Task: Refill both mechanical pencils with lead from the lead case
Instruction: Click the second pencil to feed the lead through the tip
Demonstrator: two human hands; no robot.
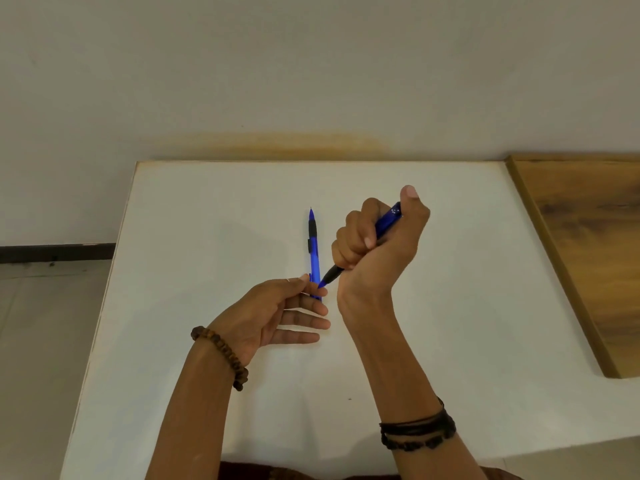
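The white table (450, 358) spread before you, with a wooden board (588, 244) at its right edge. Your right hand (377, 240) was fisted around one blue mechanical pencil (388, 221), thumb over its top end, tip angled down toward your left hand (277, 313). That hand's thumb and forefinger pinched something small and pale, too small to identify, while the other fingers lay straight and slightly spread. The second blue pencil (313, 251) lay flat on the table, tip pointing away, its near end behind your left fingertips.
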